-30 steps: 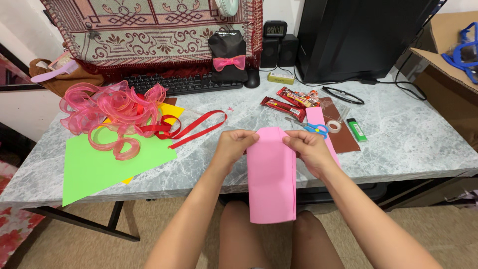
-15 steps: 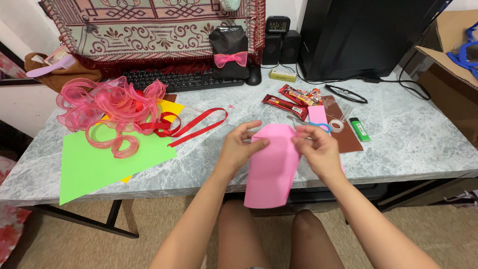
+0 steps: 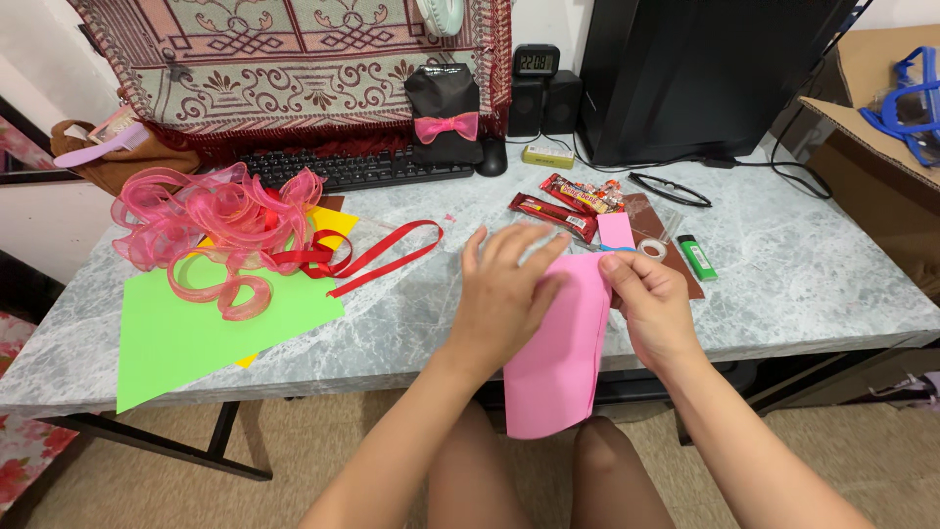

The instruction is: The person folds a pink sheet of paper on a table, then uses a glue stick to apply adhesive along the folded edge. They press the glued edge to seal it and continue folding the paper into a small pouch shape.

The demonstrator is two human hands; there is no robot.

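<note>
A folded pink paper sheet (image 3: 558, 362) hangs over the table's front edge, above my knees. My right hand (image 3: 651, 309) pinches its upper right edge. My left hand (image 3: 504, 294) lies against the sheet's upper left side, fingers spread and raised, thumb on the paper. Just behind my hands lie blue-handled scissors, mostly hidden, a small pink paper strip (image 3: 616, 229), a tape roll (image 3: 653, 249) and a green lighter (image 3: 697, 257).
On the grey marble table (image 3: 803, 264) lie a green paper sheet (image 3: 196, 328), pink mesh ribbon (image 3: 211, 220), red ribbon (image 3: 377, 250), snack bars (image 3: 568, 201), glasses (image 3: 671, 188), a keyboard (image 3: 343, 168) and a black bag with a pink bow (image 3: 446, 116). A cardboard box (image 3: 881, 157) stands at right.
The pink sheet has turned and tilted to the right. My left hand has opened its fingers and slid across the sheet's top, while my right hand keeps its pinch on the edge.
</note>
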